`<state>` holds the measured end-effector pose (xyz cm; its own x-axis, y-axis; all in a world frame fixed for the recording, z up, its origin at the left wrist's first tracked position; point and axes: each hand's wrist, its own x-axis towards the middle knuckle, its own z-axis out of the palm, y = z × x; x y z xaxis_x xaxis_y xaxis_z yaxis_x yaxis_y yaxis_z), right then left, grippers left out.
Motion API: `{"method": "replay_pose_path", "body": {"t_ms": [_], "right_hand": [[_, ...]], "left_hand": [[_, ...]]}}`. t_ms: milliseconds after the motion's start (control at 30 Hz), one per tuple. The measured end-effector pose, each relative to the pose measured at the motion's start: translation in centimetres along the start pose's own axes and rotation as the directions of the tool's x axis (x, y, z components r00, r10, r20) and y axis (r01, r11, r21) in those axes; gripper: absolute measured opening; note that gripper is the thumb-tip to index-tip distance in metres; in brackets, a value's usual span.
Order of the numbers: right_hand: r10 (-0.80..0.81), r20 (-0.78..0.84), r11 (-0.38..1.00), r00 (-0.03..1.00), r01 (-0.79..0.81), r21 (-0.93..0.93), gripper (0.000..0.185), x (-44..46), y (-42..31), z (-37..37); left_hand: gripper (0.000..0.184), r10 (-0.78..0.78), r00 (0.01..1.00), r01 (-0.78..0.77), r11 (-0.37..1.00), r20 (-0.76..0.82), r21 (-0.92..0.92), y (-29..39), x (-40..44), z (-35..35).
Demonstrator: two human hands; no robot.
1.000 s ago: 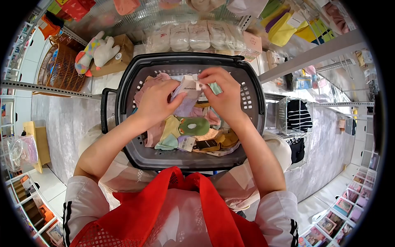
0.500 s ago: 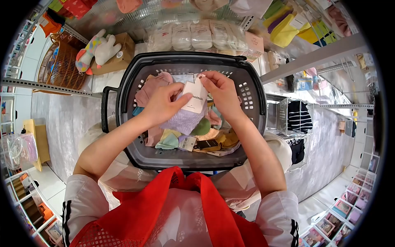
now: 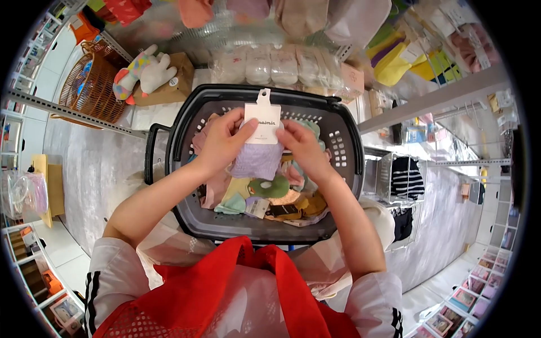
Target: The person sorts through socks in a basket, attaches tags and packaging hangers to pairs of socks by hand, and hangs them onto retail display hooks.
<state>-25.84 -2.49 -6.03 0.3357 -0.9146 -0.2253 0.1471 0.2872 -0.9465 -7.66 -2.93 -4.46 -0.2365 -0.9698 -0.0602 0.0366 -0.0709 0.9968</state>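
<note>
Between my hands is a lilac knit item, likely socks [image 3: 257,161], on a white hanging card [image 3: 263,127] with black lettering and a hook tab at its top. My left hand [image 3: 221,141] pinches the card's left side, thumb over its front. At the right edge, my right hand [image 3: 303,147] grips it with closed fingers. Under them stands a dark grey basket [image 3: 189,217] with several small textile pieces in it: a green one [image 3: 269,187], a mint one [image 3: 231,205], a mustard one [image 3: 310,206] and pink ones. What lies beneath the hands is partly hidden.
Behind the basket, several clear-wrapped white packs [image 3: 270,65] line a shelf. A wicker basket [image 3: 93,93] and a plush toy [image 3: 147,73] sit at the left. A metal shelf bar [image 3: 434,98] crosses the right side. Wire bins [image 3: 394,174] hold dark clothes.
The card now stands upright, facing me, with its hook tab free. My right hand has moved down from the tab to the card's right edge. The view has shifted slightly.
</note>
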Motion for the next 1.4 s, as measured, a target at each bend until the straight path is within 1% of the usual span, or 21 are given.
{"method": "replay_pose_path", "body": {"t_ms": [67, 100, 167, 200, 267, 367, 467, 500, 533, 600, 700, 800, 1000, 1100, 1300, 1400], "right_hand": [[0.084, 0.072, 0.996, 0.994, -0.084, -0.004, 0.025, -0.3, -0.2, 0.3], [0.103, 0.077, 0.986, 0.992, -0.091, -0.143, 0.027, -0.4, -0.4, 0.2], [0.077, 0.119, 0.992, 0.990, -0.064, -0.105, 0.026, -0.3, 0.0, 0.1], [0.064, 0.140, 0.995, 0.988, -0.053, -0.085, 0.026, -0.3, 0.4, 0.0], [0.099, 0.145, 0.993, 0.984, -0.087, -0.086, 0.025, -0.1, 1.0, -0.2], [0.131, 0.136, 0.988, 0.982, -0.119, -0.094, 0.025, 0.0, 1.3, 0.1], [0.137, 0.155, 0.985, 0.978, -0.119, -0.125, 0.026, 0.2, 1.9, 0.0], [0.131, 0.162, 0.973, 0.978, -0.095, -0.210, 0.027, 0.3, 2.5, -0.3], [0.137, 0.176, 0.971, 0.975, -0.096, -0.221, 0.027, 0.5, 2.9, -0.7], [0.147, 0.168, 0.975, 0.975, -0.114, -0.193, 0.026, 0.4, 2.8, -0.8], [0.174, 0.147, 0.971, 0.974, -0.144, -0.193, 0.027, 0.5, 2.0, -0.8], [0.154, 0.138, 0.971, 0.978, -0.125, -0.203, 0.027, 0.8, 2.0, -1.2], [0.127, 0.135, 0.972, 0.983, -0.096, -0.215, 0.026, 0.8, 2.2, -1.3], [0.138, 0.140, 0.971, 0.981, -0.106, -0.214, 0.026, 0.8, 2.4, -1.2], [0.155, 0.121, 0.966, 0.980, -0.125, -0.227, 0.027, 1.1, 2.9, -1.5], [0.161, 0.121, 0.962, 0.980, -0.128, -0.239, 0.029, 0.9, 2.6, -1.3]], "left_hand": [[0.020, 0.067, 0.993, -0.071, 0.997, -0.094, -0.041, 0.3, 0.3, -0.3], [0.020, 0.118, 0.982, -0.128, 0.990, -0.148, -0.058, 0.8, 0.7, -0.7], [0.021, 0.215, 0.942, -0.243, 0.966, -0.257, -0.083, 2.0, 1.7, -1.7], [0.022, 0.208, 0.929, -0.260, 0.956, -0.307, -0.140, 3.1, 2.2, -2.2], [0.024, 0.213, 0.904, -0.296, 0.938, -0.371, -0.181, 4.8, 3.5, -3.9], [0.028, 0.276, 0.875, -0.386, 0.893, -0.398, -0.229, 7.7, 5.0, -5.3], [0.031, 0.312, 0.868, -0.423, 0.873, -0.387, -0.243, 11.0, 6.0, -5.9], [0.032, 0.329, 0.862, -0.440, 0.863, -0.385, -0.248, 12.0, 6.4, -5.9], [0.032, 0.323, 0.870, -0.439, 0.851, -0.371, -0.288, 12.9, 6.8, -6.0], [0.032, 0.311, 0.887, -0.430, 0.826, -0.340, -0.366, 14.3, 7.7, -6.1], [0.032, 0.326, 0.875, -0.464, 0.773, -0.358, -0.432, 16.2, 7.9, -6.0], [0.031, 0.342, 0.859, -0.484, 0.786, -0.380, -0.385, 16.0, 7.7, -6.4], [0.029, 0.309, 0.836, -0.494, 0.784, -0.454, -0.376, 15.0, 5.8, -7.2], [0.029, 0.342, 0.797, -0.524, 0.801, -0.498, -0.289, 14.1, 5.5, -7.8], [0.029, 0.435, 0.744, -0.586, 0.790, -0.507, -0.183, 15.1, 4.0, -7.9], [0.028, 0.408, 0.759, -0.560, 0.806, -0.507, -0.191, 15.9, 3.8, -8.1]]}}
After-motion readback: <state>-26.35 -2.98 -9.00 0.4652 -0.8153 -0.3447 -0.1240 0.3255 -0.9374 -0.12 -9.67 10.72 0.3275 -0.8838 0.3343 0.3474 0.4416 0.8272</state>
